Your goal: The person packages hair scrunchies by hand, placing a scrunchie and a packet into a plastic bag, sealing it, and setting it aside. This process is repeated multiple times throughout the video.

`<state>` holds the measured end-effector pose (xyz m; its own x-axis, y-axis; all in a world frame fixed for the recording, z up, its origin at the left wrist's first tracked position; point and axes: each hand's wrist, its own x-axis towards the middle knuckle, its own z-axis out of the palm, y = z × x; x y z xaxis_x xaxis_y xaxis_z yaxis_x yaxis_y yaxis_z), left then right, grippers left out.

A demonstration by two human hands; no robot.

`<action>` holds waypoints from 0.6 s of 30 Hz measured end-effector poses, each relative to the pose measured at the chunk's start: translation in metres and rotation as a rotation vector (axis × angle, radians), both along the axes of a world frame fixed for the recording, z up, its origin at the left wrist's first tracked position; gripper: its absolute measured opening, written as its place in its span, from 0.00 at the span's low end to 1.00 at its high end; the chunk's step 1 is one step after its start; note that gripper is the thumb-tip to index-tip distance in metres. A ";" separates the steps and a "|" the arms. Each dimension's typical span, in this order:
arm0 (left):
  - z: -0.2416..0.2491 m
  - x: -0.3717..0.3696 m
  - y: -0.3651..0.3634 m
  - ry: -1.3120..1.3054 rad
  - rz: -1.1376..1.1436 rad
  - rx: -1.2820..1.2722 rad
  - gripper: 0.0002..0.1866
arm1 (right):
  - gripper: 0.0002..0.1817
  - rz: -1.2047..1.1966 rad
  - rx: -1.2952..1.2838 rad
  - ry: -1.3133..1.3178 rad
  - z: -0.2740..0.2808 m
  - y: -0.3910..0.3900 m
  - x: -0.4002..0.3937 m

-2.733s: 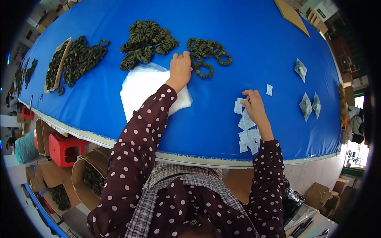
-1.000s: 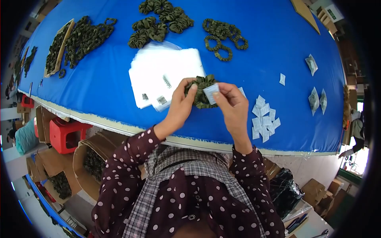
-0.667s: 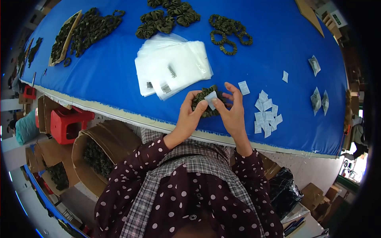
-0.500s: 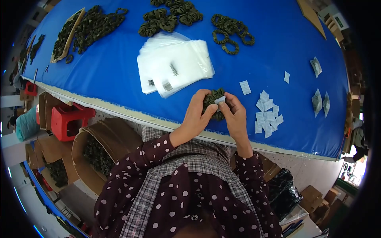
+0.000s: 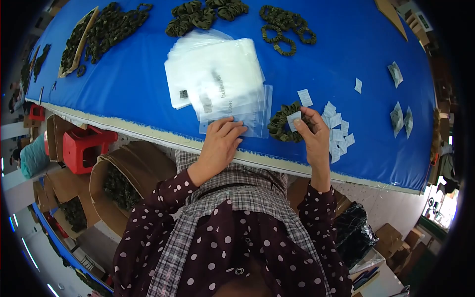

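Note:
My right hand (image 5: 316, 136) grips a dark green scrunchie (image 5: 280, 124) at its right side. The thumb presses a small white printed label (image 5: 294, 120) against the ring. To the left, my left hand (image 5: 220, 143) lies palm down with its fingers together over the lower edge of a clear plastic bag (image 5: 257, 119). That bag sticks out at the lower right of a fanned stack of clear bags (image 5: 213, 74) with dark print. The left thumb is partly hidden beside the fingers.
Loose labels (image 5: 337, 141) lie right of my right hand. Several filled packets (image 5: 397, 119) rest farther right. Scrunchie piles (image 5: 118, 32) line the far side. Below the table's front edge (image 5: 123, 129) are a red stool (image 5: 89, 146) and a carton of scrunchies (image 5: 143, 168).
My left hand has let go of the scrunchie and moved left onto the bags. One bag now juts out toward me. My right hand has carried the scrunchie and label slightly right.

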<state>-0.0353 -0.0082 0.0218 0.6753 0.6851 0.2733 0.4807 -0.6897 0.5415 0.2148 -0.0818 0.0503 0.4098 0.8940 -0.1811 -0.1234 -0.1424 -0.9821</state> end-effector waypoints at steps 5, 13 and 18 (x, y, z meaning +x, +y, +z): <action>-0.003 0.032 -0.001 -0.076 0.190 -0.118 0.14 | 0.19 -0.061 -0.016 -0.076 -0.024 0.011 -0.026; -0.018 0.055 0.002 -0.106 0.333 -0.021 0.09 | 0.18 -0.125 -0.068 -0.232 -0.032 0.010 -0.032; -0.020 0.055 0.006 -0.055 0.347 0.023 0.09 | 0.17 -0.133 -0.045 -0.230 -0.032 0.012 -0.032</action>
